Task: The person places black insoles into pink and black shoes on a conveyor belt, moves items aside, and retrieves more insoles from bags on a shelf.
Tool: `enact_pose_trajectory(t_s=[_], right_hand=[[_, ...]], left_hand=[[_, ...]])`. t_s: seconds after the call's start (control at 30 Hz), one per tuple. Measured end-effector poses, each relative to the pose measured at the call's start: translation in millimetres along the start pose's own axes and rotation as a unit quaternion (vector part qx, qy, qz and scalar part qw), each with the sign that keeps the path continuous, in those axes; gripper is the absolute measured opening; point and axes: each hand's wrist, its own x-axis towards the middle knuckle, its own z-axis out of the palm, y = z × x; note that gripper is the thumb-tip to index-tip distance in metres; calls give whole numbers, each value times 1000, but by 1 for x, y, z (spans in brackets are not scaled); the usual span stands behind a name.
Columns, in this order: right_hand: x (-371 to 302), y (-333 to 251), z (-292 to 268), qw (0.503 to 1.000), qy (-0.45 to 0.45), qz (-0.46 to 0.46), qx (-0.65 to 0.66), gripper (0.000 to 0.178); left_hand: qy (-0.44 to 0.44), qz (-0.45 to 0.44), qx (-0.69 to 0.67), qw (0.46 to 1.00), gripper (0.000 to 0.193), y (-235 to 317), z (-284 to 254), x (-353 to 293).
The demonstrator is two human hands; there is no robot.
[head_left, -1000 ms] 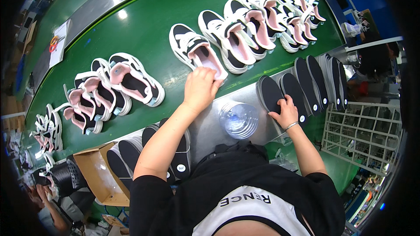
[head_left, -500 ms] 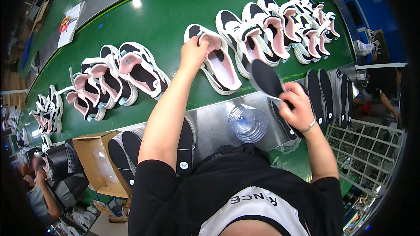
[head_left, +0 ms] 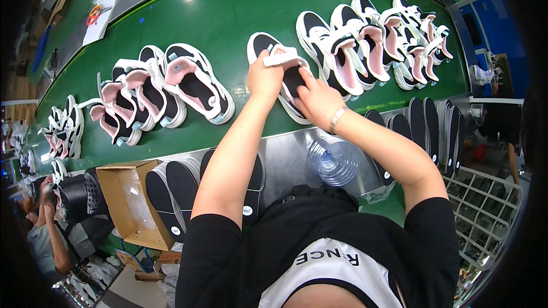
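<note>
A black, white and pink sandal point(head_left: 268, 45) lies on the green conveyor belt point(head_left: 228, 17) right in front of me. My left hand point(head_left: 264, 77) grips its white strap and holds the sandal open. My right hand point(head_left: 317, 101) presses a black insole point(head_left: 293, 78) down into the sandal's footbed. Both hands meet over this one sandal.
More sandals line the belt at left point(head_left: 194, 80) and right point(head_left: 342, 45). Stacks of black insoles point(head_left: 425, 122) stand on the metal ledge, others point(head_left: 171, 185) beside a cardboard box point(head_left: 128, 202). A clear plastic bottle point(head_left: 333, 161) sits near my chest. Another person point(head_left: 48, 234) works at lower left.
My right hand lifted a black insole off the stack at right and carried it to the sandal. My left hand stayed on the sandal's strap.
</note>
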Motion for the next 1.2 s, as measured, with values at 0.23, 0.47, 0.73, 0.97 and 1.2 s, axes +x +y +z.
enact_pose_trajectory(t_s=[0.23,0.47,0.73,0.97,1.2], right_hand=[[-24,-8,-40,981,-144,57,-117,21],[17,-8,11,993,-104,-2,-61,28],[50,-6,22,964,-257,49,-35,30],[68,-13,30,936,-325,91,-102,31],[58,-9,23,973,-196,40,-115,37]], left_hand=[[-39,149,2,988,20,-14,8,-10],[-86,61,-220,970,47,-32,12,-13],[-70,4,-192,979,51,-25,1,-22],[-67,15,-155,986,51,-27,4,-21],[-72,-12,-122,990,60,-22,-1,-21]])
